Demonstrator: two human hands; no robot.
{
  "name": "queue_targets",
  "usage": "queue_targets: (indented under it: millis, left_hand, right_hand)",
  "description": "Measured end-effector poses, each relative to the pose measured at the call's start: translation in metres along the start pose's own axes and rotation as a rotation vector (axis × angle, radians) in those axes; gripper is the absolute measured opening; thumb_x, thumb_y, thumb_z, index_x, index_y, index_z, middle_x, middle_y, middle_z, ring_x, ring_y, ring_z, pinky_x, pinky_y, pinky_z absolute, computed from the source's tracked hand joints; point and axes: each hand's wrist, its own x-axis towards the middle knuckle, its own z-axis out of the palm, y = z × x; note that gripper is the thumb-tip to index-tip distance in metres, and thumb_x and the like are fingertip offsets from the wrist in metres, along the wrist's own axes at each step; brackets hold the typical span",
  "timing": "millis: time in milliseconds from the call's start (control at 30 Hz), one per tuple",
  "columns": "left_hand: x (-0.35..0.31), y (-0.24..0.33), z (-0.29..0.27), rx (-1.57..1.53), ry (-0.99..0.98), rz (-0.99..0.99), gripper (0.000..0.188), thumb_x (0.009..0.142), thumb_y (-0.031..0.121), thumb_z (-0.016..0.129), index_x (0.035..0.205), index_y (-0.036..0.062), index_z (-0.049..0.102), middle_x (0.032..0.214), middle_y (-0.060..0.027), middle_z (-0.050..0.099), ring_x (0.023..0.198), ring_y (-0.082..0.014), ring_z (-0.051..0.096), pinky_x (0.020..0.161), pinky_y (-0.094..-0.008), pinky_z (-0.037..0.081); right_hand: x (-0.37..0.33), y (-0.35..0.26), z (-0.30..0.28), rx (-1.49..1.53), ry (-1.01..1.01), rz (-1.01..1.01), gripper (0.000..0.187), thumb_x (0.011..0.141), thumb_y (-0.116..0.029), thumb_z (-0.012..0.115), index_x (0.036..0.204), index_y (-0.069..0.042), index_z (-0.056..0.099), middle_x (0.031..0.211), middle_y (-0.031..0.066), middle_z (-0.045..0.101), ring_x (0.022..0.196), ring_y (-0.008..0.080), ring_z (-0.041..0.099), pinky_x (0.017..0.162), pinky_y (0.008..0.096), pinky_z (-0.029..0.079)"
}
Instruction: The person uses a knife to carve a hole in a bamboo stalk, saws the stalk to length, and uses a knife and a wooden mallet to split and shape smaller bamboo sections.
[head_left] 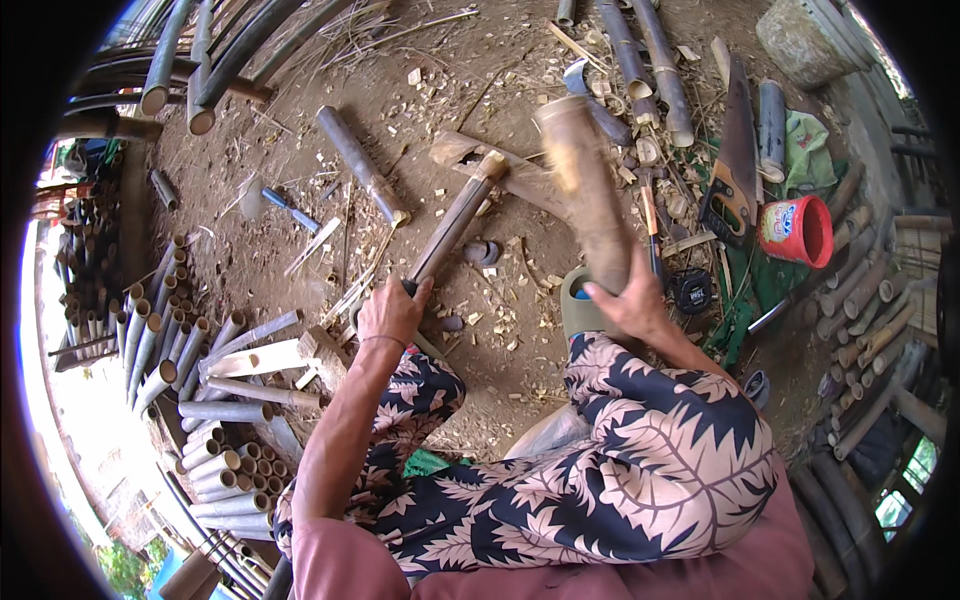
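Note:
My left hand is closed round the dark handle of a tool, perhaps a knife. A long dark bamboo piece with a pale cut end slants up and right from it; where tool and bamboo meet cannot be made out. My right hand grips the lower end of a thick wooden club, raised nearly upright and smeared by motion. Behind the bamboo's pale end lies a weathered brown wood piece on the dirt. Just beneath the club is my right foot's olive clog.
Pale chips litter the ground. On the right are a handsaw, red bucket, black tape measure and chisel. A bamboo length and blue-handled tool lie ahead left. Cut bamboo is stacked left.

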Motion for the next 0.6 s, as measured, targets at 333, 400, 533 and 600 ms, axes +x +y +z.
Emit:
queue_targets:
  millis: [333,400,533,600]
  left_hand:
    - [-0.006,0.019,-0.035,0.034,-0.042,-0.039,0.061,0.093,0.056,0.055,0.09,-0.002,0.071,0.09,-0.0274,0.069,0.086,-0.0424,0.069,0.076,-0.0491,0.054]
    - [-0.006,0.023,-0.043,0.063,-0.062,-0.018,0.061,0.093,0.056,0.055,0.089,-0.0022,0.071,0.089,-0.0258,0.07,0.082,-0.0396,0.07,0.072,-0.0472,0.055]
    - [0.001,0.026,-0.063,0.092,-0.101,-0.014,0.06,0.095,0.055,0.053,0.09,-0.0024,0.071,0.084,-0.0219,0.07,0.075,-0.0336,0.07,0.066,-0.046,0.055]
    - [-0.002,0.025,-0.06,0.155,-0.094,0.005,0.06,0.095,0.055,0.053,0.093,-0.0024,0.072,0.085,-0.0215,0.071,0.077,-0.0331,0.071,0.069,-0.0466,0.056]
  right_hand:
    - [0.033,-0.001,0.024,-0.036,-0.057,0.056,0.091,0.078,-0.034,0.075,0.147,-0.001,0.025,0.11,0.0341,0.06,0.092,0.0469,0.066,0.084,0.0518,0.056]
    - [0.043,0.013,0.015,-0.363,-0.25,-0.008,0.091,0.079,-0.035,0.075,0.146,0.0,0.025,0.11,0.0342,0.06,0.092,0.0447,0.067,0.081,0.0504,0.056]
    - [0.066,0.003,0.013,-0.224,0.163,-0.285,0.087,0.08,-0.032,0.074,0.145,0.002,0.028,0.116,0.0348,0.059,0.092,0.039,0.068,0.078,0.047,0.058]
    - [0.042,-0.012,0.023,0.263,0.069,0.022,0.087,0.08,-0.033,0.074,0.144,0.003,0.028,0.118,0.0337,0.058,0.096,0.0419,0.067,0.084,0.0478,0.056]
